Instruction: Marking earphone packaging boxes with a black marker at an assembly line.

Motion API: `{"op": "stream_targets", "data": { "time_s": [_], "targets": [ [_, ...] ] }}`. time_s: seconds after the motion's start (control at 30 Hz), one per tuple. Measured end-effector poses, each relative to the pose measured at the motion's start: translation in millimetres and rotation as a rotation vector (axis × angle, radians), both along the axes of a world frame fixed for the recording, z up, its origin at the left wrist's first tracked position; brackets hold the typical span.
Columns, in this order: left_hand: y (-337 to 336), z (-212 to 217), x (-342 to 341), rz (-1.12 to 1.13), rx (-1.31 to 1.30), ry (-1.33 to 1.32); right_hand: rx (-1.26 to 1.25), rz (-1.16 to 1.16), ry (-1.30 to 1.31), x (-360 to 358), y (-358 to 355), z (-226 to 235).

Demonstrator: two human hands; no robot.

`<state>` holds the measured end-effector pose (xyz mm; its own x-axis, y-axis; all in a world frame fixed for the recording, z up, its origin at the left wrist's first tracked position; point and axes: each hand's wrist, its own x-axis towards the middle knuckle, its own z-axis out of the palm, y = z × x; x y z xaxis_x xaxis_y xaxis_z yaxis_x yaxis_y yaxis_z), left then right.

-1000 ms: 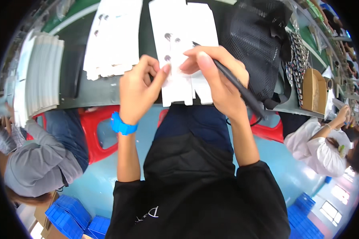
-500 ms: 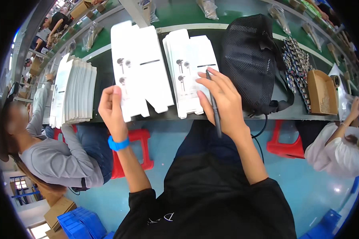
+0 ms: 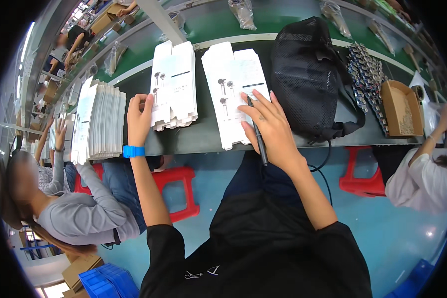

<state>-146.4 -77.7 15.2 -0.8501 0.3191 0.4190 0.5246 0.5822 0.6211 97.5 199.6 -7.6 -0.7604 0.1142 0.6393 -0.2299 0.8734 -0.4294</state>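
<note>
Two piles of flat white cartons printed with dark pictures lie before me: a left pile (image 3: pixel 184 84) and a right pile (image 3: pixel 233 74). At the left pile's left edge, my left hand (image 3: pixel 139 119) has its thumb and bent fingers closed on the top carton's rim. My right hand (image 3: pixel 275 129) rests its fingertips on the top carton of the right pile. A black pen (image 3: pixel 259 140) is tucked in that hand, slanting from the carton toward me. The right palm is hidden.
Left stands a thick row of similar cartons (image 3: pixel 104 119), beside a seated person in grey (image 3: pixel 79 213). To the right are a black mesh bag (image 3: pixel 303 79), a heap of metal parts (image 3: pixel 365 74) and a cardboard tray (image 3: pixel 400 92). Bagged items (image 3: pixel 241 15) lie on the green conveyor beyond.
The carton by my left hand has gone down and away from me onto the left pile. My right hand, with the pen, has stayed over the right pile, shifting slightly left.
</note>
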Motion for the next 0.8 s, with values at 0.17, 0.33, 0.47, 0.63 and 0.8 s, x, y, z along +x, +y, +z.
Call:
{"op": "stream_targets", "data": {
  "time_s": [0.17,0.33,0.47,0.63,0.8],
  "targets": [
    [14.2,5.4,-6.9,0.042,-0.062,-0.116,-0.028,0.008,0.006,-0.9,0.6,-3.0],
    [20.9,-1.6,-4.4,0.145,-0.095,0.125,-0.033,0.01,0.001,0.6,-1.5,-0.3],
    [32.7,13.3,19.2,0.179,-0.041,0.181,-0.033,0.015,0.001,1.5,-2.2,0.5],
    [57.5,23.9,111.4,-0.042,0.395,0.02,-0.054,0.007,0.003,0.9,1.0,-3.4],
    [85.3,-7.7,153.0,-0.271,0.283,-0.432,-0.099,0.051,0.001,0.0,4.6,2.0]
  ]
}}
